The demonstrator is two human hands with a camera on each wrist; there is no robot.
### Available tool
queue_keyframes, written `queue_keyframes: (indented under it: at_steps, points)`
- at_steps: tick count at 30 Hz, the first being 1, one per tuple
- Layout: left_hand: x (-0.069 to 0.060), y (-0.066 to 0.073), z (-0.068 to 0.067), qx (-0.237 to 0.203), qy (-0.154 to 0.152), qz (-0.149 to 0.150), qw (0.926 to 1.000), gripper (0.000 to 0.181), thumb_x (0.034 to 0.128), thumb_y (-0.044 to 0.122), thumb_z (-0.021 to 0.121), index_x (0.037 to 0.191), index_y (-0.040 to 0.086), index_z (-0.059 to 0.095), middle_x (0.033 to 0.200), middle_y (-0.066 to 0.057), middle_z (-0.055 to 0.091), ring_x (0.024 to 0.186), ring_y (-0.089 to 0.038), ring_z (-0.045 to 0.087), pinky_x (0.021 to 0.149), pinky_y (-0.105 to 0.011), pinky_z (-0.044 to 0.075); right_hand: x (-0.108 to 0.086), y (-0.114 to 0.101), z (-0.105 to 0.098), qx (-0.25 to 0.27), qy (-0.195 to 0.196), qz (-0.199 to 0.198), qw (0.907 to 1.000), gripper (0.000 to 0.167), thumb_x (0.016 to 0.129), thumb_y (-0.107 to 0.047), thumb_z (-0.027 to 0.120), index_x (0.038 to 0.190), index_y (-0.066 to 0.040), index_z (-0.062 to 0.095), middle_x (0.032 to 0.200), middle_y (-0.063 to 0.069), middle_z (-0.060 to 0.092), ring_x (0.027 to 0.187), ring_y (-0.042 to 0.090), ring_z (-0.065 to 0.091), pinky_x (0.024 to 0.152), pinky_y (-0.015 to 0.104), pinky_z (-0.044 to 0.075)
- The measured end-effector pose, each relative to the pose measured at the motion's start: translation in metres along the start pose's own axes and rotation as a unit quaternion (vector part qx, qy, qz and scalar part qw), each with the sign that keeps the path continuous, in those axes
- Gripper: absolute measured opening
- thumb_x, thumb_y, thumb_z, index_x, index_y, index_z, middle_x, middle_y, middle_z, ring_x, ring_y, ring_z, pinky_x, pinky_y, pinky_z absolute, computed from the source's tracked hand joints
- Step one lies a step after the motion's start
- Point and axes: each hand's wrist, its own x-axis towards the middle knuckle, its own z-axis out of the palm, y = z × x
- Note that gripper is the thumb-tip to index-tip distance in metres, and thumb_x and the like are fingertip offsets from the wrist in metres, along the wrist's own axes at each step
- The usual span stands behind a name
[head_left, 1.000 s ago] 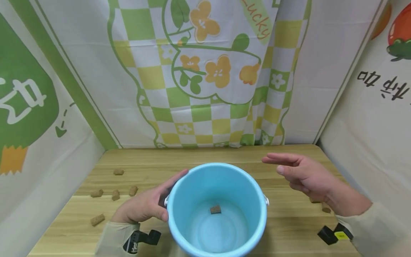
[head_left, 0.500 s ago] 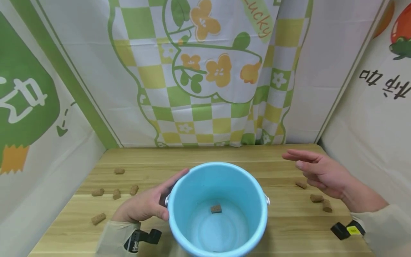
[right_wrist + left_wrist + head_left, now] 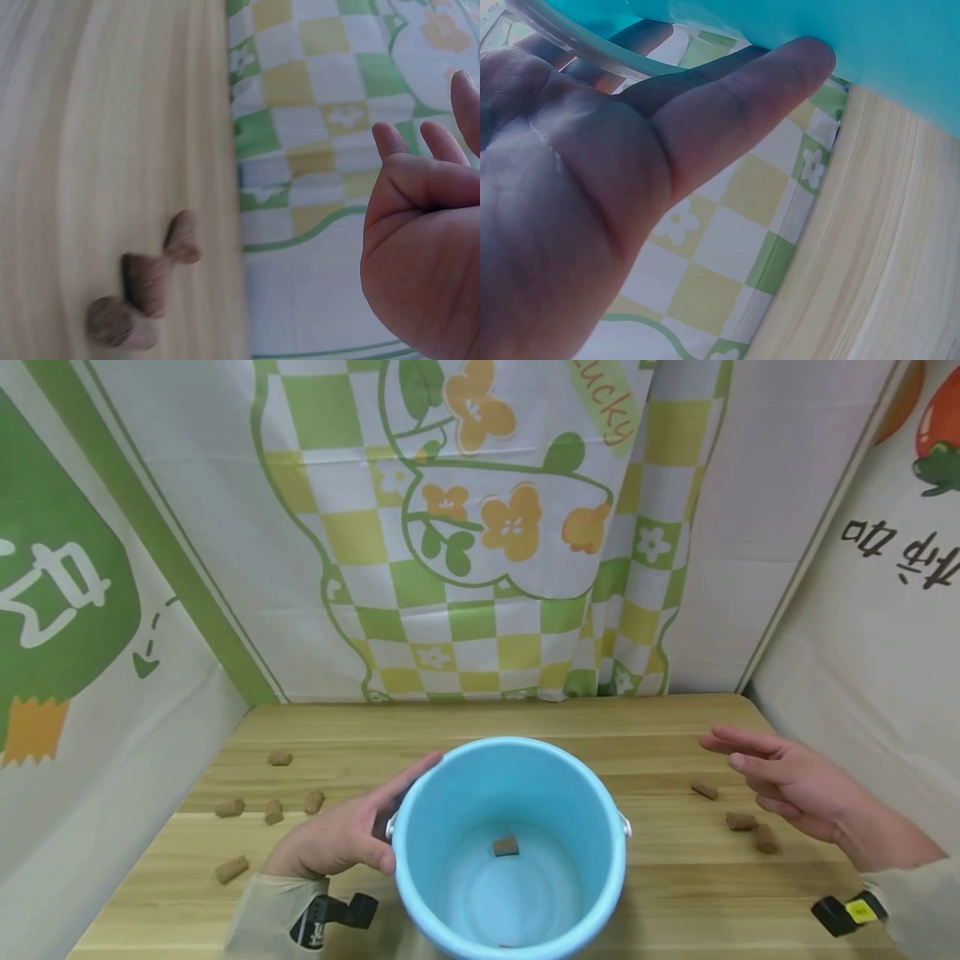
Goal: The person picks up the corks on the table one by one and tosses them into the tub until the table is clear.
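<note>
A light blue bucket (image 3: 510, 752) stands at the front middle of the table, one cork (image 3: 506, 845) lying on its floor. Against the bucket's left side rests my left hand (image 3: 345, 835), thumb and fingers fairly straight and spread along the wall. In the left wrist view the thumb (image 3: 742, 112) touches the blue wall, while other fingers are partly hidden behind the bucket's handle (image 3: 607, 52). My right hand (image 3: 802, 785) hovers at the right with relaxed fingers and nothing in it. Nearest to it are three corks, including an upright-looking one (image 3: 765, 838) and one lying flat (image 3: 741, 821).
Several loose corks (image 3: 273, 812) are scattered on the left of the wooden table (image 3: 645, 718). Printed cloth walls (image 3: 465, 652) enclose the back and both sides. A white handle joint (image 3: 626, 827) sticks out from the bucket's right side.
My right hand has moved rightward, away from the bucket, uncovering the corks on that side. The left hand and bucket have stayed in place.
</note>
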Motion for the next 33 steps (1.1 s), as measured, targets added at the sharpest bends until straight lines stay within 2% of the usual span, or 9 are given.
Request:
queue_keyframes:
  at_steps: [5,9,17,23,33]
  points:
    - [0.000,-0.001,0.000,-0.006,-0.002,0.006,1.0000,0.112,0.0817,0.043,0.082,0.162,0.022,0.007,0.158,-0.020,0.023,0.132,-0.046,0.037,0.098,-0.051,0.044,-0.006,0.016,-0.009,0.000,0.018,0.025,0.9995,0.045,0.107,-0.002,0.040,0.139,-0.028,0.060,0.135,-0.006,0.060,0.051,0.021,0.010,0.041,0.029,0.017]
    - [-0.001,0.000,0.001,0.000,-0.001,0.001,1.0000,0.111,0.0816,0.045,0.082,0.162,0.024,0.008,0.158,-0.019,0.023,0.133,-0.044,0.036,0.099,-0.050,0.044,-0.013,0.025,-0.015,-0.014,0.036,0.042,0.9984,0.043,0.107,-0.005,0.043,0.136,-0.031,0.061,0.133,-0.009,0.061,0.051,0.023,0.008,0.041,0.031,0.015]
    - [-0.001,0.001,0.001,0.005,0.000,-0.005,1.0000,0.111,0.0814,0.048,0.081,0.162,0.025,0.009,0.159,-0.018,0.023,0.133,-0.044,0.036,0.098,-0.051,0.044,-0.023,0.035,-0.026,-0.037,0.045,0.040,0.9975,0.044,0.107,-0.005,0.042,0.136,-0.034,0.061,0.132,-0.010,0.062,0.050,0.026,0.007,0.042,0.037,0.010]
    - [0.000,0.002,0.001,0.010,0.002,-0.004,0.9999,0.112,0.0802,0.049,0.082,0.162,0.025,0.009,0.158,-0.017,0.025,0.133,-0.042,0.037,0.099,-0.050,0.044,-0.032,0.046,-0.035,-0.045,0.062,0.061,0.9952,0.044,0.107,-0.005,0.045,0.131,-0.036,0.063,0.129,-0.011,0.063,0.052,0.027,0.006,0.042,0.038,0.011]
    - [-0.001,0.001,0.001,0.007,0.004,-0.006,1.0000,0.111,0.0802,0.049,0.082,0.162,0.027,0.010,0.158,-0.017,0.025,0.133,-0.042,0.037,0.099,-0.050,0.043,-0.048,0.066,-0.049,-0.065,0.065,0.090,0.9917,0.046,0.105,-0.002,0.046,0.127,-0.039,0.064,0.125,-0.016,0.064,0.051,0.023,0.011,0.042,0.037,0.014]
